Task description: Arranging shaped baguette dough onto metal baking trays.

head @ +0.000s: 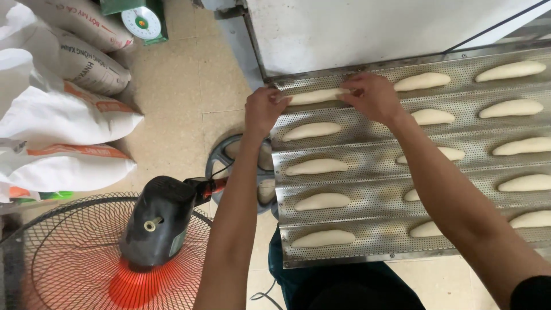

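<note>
the left hand [265, 109] and right hand [372, 96] each pinch an end of one dough piece [317, 96], fingers closed on it. it lies in the farthest channel of the perforated metal tray [367, 163], long axis running left to right along the groove, parallel to the other dough pieces [314, 166].

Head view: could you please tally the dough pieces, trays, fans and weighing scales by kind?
dough pieces: 15
perforated tray: 1
fan: 1
weighing scale: 1
Total: 18
</note>
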